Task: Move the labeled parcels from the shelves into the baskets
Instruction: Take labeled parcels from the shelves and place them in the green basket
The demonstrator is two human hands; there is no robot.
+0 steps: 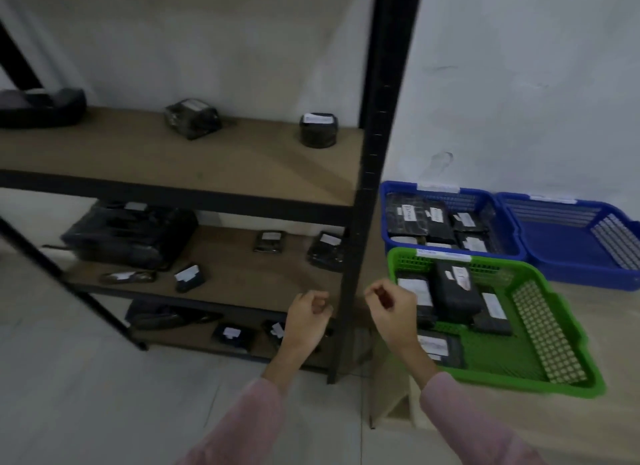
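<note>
Sleeves (242, 426) | hands (306, 314) (391, 309) curled, empty | pale floor (86, 388) | white wall (519, 84) | wooden shelves (207, 160)

Single head-worn wide-angle view, forward and down, near the shelving (180, 156) and baskets (547, 333).

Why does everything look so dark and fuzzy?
Head view: dim light makes the black wrapped parcel on the upper brown wooden shelf murky; blur smears its white paper label unreadable; the wide lens slants the black metal shelf post; the left hand and right hand look soft too.
</note>
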